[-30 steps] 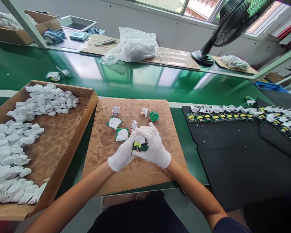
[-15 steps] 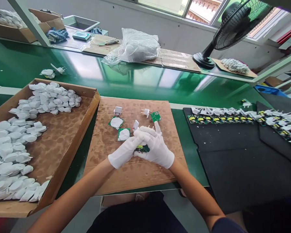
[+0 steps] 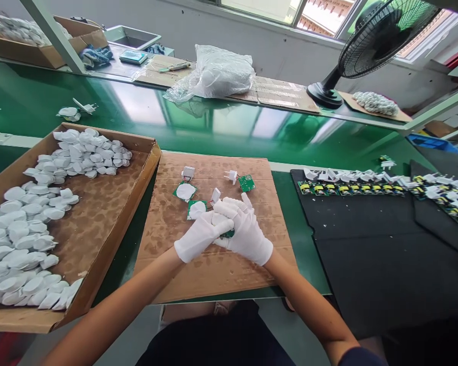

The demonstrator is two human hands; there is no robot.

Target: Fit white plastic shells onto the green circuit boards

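My left hand (image 3: 204,234) and my right hand (image 3: 244,229), both in white gloves, close together around a green circuit board (image 3: 228,234). Only a small edge of that board shows between the fingers. Just beyond the left hand lies a circuit board with a white round pad (image 3: 197,209), wired to a small white plug piece (image 3: 216,195). Farther back is another padded circuit board (image 3: 184,191) beside a white plug piece (image 3: 188,173). Past the right fingertips, a bare green circuit board (image 3: 247,183) lies by a white plug (image 3: 231,176).
A cardboard sheet (image 3: 168,274) lies under my hands. On the left stands a cardboard tray (image 3: 110,244) holding many white padded pieces (image 3: 23,239). A black mat (image 3: 366,264) on the right carries rows of circuit boards with plugs (image 3: 351,189). A fan (image 3: 324,94) stands behind.
My left thumb and fingers have shifted right and over the held circuit board, so less of it shows. The view has moved slightly.
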